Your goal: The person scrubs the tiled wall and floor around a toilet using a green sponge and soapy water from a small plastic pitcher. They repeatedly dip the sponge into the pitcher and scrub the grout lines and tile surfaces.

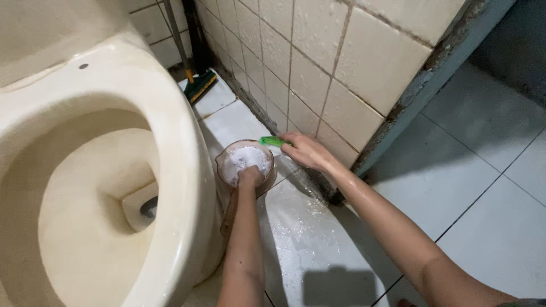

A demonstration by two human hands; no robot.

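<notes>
Toilet bowl (pixel 96 170) fills the left; tiled wall (pixel 318 68) rises far right. Between them on the wet floor (pixel 307 239) stands a foamy jug (pixel 245 165). Left hand (pixel 250 177) dips inside, grip hidden; right hand (pixel 307 150) clasps a green brush (pixel 273 141).

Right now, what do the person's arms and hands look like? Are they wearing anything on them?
Both arms are bare from the hands up to the edge of the picture: no sleeves, no gloves, no watch, no rings that I can see. The right hand and its forearm look wet and shiny, with water drops on them. The left hand is bare too. At the bottom right corner, a bit of patterned cloth shows.
</notes>
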